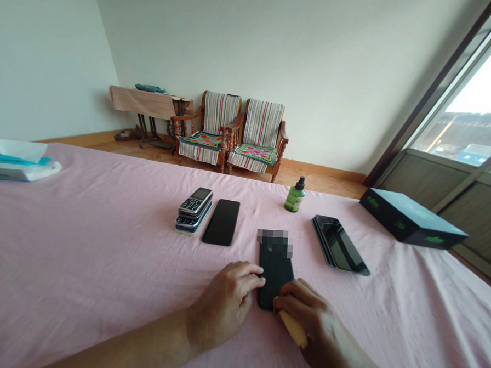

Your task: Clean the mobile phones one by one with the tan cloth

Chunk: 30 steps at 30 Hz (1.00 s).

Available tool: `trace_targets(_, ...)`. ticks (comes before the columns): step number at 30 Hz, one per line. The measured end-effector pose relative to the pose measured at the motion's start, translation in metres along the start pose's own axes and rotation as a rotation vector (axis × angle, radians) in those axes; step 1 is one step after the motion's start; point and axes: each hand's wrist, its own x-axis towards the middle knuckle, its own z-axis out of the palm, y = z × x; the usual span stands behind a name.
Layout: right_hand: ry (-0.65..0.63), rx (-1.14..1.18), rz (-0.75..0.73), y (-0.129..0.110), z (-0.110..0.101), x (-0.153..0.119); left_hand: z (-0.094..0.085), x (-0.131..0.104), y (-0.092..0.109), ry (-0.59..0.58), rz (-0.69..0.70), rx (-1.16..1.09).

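Observation:
A black smartphone (274, 279) lies flat on the pink cloth in front of me, its upper end blurred by pixelation. My left hand (231, 296) is closed beside it, with curled fingertips pressing on its left edge. At the phone's lower right, my right hand (305, 308) is closed around a pale yellow cloth (294, 327), its fingertips touching the phone's edge. Part of the cloth is hidden under the palm. Another black phone (222, 222) lies farther back to the left, next to a stack of older phones (194, 210) with a keypad phone on top.
A green spray bottle (295, 195) stands beyond the phone. To the right are stacked dark tablet-like devices (341, 245) and a black box (408, 220). A tissue pack (20, 164) lies far left on the pink-covered table (102, 242). Two wooden chairs (256, 132) stand behind the table.

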Motion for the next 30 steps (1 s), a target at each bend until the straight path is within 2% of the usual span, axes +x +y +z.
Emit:
trace_targets(8,0.054,-0.004,-0.049,-0.015,0.014,0.012,-0.001,0.001,0.001,-0.012,-0.005,-0.005)
trace_targets(15,0.134,0.087,0.059,-0.011,0.012,0.008,-0.001,0.000,0.001,-0.030,-0.013,0.004)
trace_targets(21,0.117,0.081,0.023,-0.015,0.020,0.015,-0.003,0.002,0.004,-0.026,-0.007,0.003)
trace_targets(27,0.111,0.097,0.067,-0.013,0.016,0.014,-0.001,0.000,0.001,-0.029,-0.006,0.010)
trace_targets(30,0.116,0.100,0.044,-0.012,0.017,0.012,-0.001,0.000,0.001,-0.027,-0.004,0.009)
